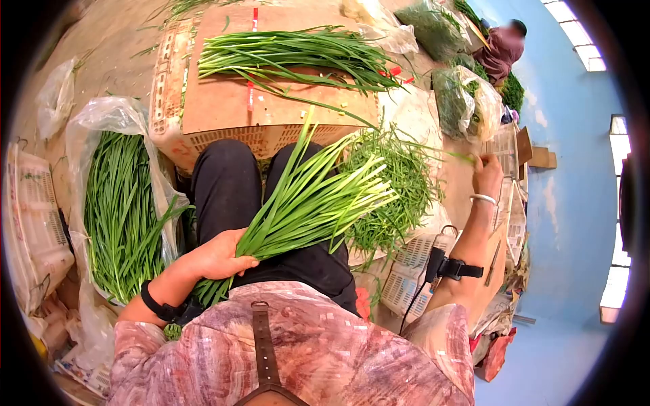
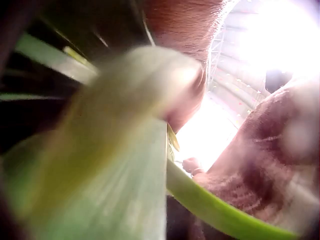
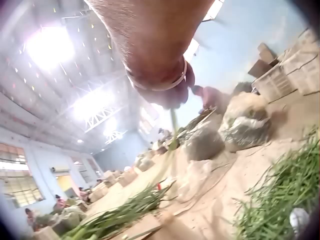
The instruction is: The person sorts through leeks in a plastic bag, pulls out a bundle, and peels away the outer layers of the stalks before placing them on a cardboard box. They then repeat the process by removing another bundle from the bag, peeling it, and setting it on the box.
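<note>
My left hand (image 1: pixel 220 256) grips a bunch of green garlic chives (image 1: pixel 318 203) around its leafy part, over my lap. The pale stem ends fan out toward the upper right. In the left wrist view, blurred chive leaves (image 2: pixel 115 185) fill much of the picture. Out to the right, my right hand (image 1: pixel 487 177) pinches a thin chive leaf (image 3: pixel 174 131), which hangs from the fingers in the right wrist view. Ahead of my knees, another bundle of chives (image 1: pixel 298 57) lies on a cardboard sheet (image 1: pixel 223 111).
Under the cardboard stands a plastic crate (image 1: pixel 166 111). A clear bag (image 1: pixel 115 111) full of chives is at my left. Loose leaves (image 1: pixel 399 203) are heaped right of my knees. Stuffed bags (image 1: pixel 464 95) and another person (image 1: pixel 504 51) are farther off, near a blue wall (image 1: pixel 575 176).
</note>
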`<state>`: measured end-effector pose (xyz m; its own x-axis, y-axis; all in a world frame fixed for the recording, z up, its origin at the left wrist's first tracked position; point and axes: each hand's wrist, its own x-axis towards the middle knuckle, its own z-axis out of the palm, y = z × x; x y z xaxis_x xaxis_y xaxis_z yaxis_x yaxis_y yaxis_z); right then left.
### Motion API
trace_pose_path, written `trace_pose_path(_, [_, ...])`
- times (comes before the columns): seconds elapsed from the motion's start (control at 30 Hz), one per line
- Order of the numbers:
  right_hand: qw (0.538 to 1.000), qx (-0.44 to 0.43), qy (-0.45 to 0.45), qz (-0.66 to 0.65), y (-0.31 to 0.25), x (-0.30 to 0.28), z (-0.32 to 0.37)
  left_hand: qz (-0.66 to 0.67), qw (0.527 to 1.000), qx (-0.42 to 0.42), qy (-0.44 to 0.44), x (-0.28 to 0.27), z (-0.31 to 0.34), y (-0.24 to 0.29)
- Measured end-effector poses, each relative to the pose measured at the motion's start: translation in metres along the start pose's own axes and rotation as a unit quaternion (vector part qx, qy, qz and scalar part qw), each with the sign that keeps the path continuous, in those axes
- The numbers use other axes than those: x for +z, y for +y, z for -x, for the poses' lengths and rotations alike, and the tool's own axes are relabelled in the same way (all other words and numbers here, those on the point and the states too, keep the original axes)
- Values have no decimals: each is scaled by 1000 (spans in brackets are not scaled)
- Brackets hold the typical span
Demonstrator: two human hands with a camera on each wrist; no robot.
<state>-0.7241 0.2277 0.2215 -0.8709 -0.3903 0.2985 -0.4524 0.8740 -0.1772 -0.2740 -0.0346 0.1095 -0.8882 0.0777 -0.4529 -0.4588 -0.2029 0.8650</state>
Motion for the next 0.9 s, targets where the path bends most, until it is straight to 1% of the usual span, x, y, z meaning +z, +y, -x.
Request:
trace_pose_path(0.03, [982, 28, 46, 180, 3, -5, 3, 2, 1000, 2, 2, 0, 0, -1])
trace_pose_path(0.07, [982, 26, 47, 179, 3, -3, 1, -6, 1000, 3, -1, 0, -1, -3])
trace_pose_path(0.13, [975, -121, 59, 177, -15, 2, 10, -15, 1000, 3, -5, -1, -2, -4])
trace_pose_path(0.17, [989, -122, 21, 80, -33, 14, 6, -15, 1000, 7, -7, -2, -3, -3])
trace_pose_path(0.2, [988, -145, -28, -38, -63, 24, 10, -15, 1000, 10, -11, -2, -3, -3])
trace_pose_path(0.23, [969, -148, -125, -154, -99, 31, 16, -17, 1000, 6, -14, -1, -3, -2])
trace_pose_path(0.27, [936, -213, -195, -202, -121, 52, 15, -20, 1000, 4, -13, -1, -3, -1])
trace_pose_path(0.3, [903, -286, -253, -196, -154, 63, 20, -22, 1000, 4, -11, -1, -4, 0])
trace_pose_path(0.33, [873, -365, -280, -164, -178, 77, 23, -23, 1000, 4, -12, 0, -4, 1])
trace_pose_path(0.37, [839, -428, -295, -160, -194, 97, 24, -31, 999, 13, -13, 0, -4, 1])
trace_pose_path(0.4, [822, -456, -321, -117, -211, 105, 28, -39, 999, 22, -14, 1, -4, 1])
trace_pose_path(0.43, [787, -527, -303, -106, -219, 117, 30, -39, 999, 20, -18, 1, -4, 1])
trace_pose_path(0.5, [751, -462, -453, -127, -223, 131, 29, -26, 1000, 9, 6, 3, -3, 1])
trace_pose_path(0.53, [754, -515, -383, -139, -216, 139, 29, -25, 1000, 7, 0, 2, -3, 1])
trace_pose_path(0.57, [756, -512, -385, -138, -205, 138, 26, -4, 1000, 8, 0, 2, -2, 0])
trace_pose_path(0.63, [851, -440, -257, -122, -179, 116, 18, 18, 1000, 7, -3, -2, -1, 1])
trace_pose_path(0.67, [892, -393, -207, -84, -159, 102, 13, 29, 1000, 2, -11, -3, 0, 3])
trace_pose_path(0.7, [926, -343, -154, -44, -133, 86, 5, 41, 999, -3, -19, -5, 0, 3])
trace_pose_path(0.73, [954, -271, -125, -29, -97, 83, -6, 49, 999, -3, -22, -7, 0, -2])
trace_pose_path(0.77, [961, -189, -155, 133, -82, 56, -6, 48, 999, -2, -25, -9, 0, -3])
trace_pose_path(0.8, [963, -104, -138, 206, -52, 51, -6, 54, 998, -5, -28, -9, 0, -3])
trace_pose_path(0.83, [948, -35, -156, 275, -52, 32, 7, 60, 998, -7, -29, -10, -1, -3])
trace_pose_path(0.87, [933, -17, -149, 326, -56, 17, 20, 60, 998, -4, -30, -10, -1, 0])
trace_pose_path(0.9, [966, -84, -121, 211, -60, 9, 33, 65, 997, -8, -28, -9, -1, 3])
